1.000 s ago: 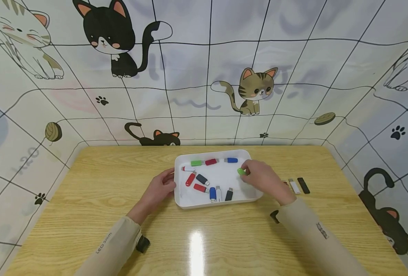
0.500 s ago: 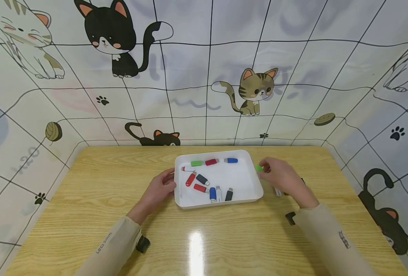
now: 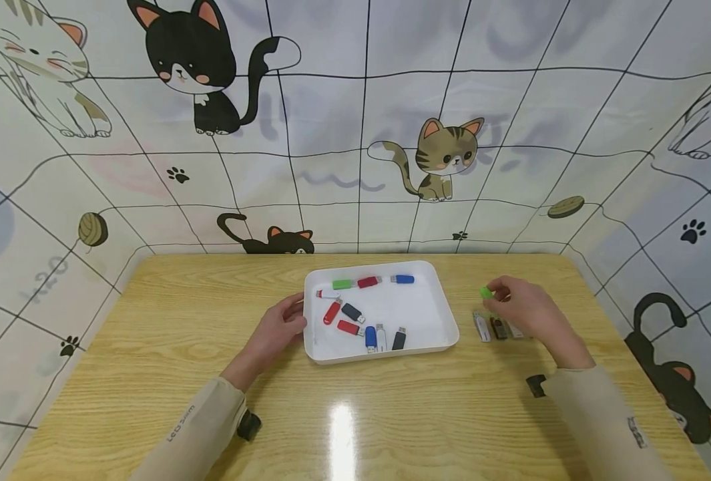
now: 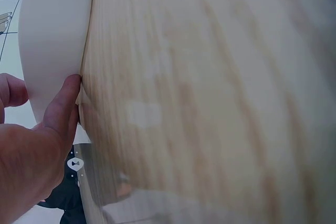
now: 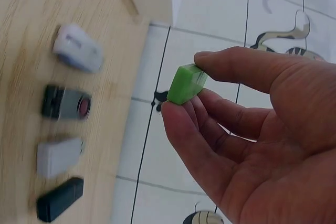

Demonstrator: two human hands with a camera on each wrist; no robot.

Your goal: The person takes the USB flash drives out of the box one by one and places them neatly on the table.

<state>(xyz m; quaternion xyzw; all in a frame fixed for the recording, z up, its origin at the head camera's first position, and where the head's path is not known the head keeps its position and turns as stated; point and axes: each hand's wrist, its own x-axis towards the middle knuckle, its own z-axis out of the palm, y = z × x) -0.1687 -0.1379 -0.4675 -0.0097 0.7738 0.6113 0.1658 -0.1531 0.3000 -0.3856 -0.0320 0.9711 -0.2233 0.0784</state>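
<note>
Between thumb and fingertips, my right hand (image 3: 526, 307) pinches a green USB flash drive (image 5: 185, 85), held above the table right of the tray. Below it several drives stand in a row: a silver-white one (image 3: 482, 327), a dark brown one (image 3: 499, 329), a white one (image 5: 59, 157) and a black one (image 5: 60, 199), the last hidden under the hand in the head view. A white tray (image 3: 385, 358) holds more drives in red, blue, green, white and dark grey. My left hand (image 3: 276, 334) holds the tray's left side, thumb and fingers on its wall (image 4: 55, 40).
The wooden table (image 3: 241, 280) ends at a cloth backdrop (image 3: 331, 133) printed with cats and grid lines. Dark wrist cameras sit at the left cuff (image 3: 249, 425) and right cuff (image 3: 536, 385), low over the table.
My right hand has carried the green flash drive from over the tray's right part out to the right, above the row of drives. My left hand and the tray have stayed still.
</note>
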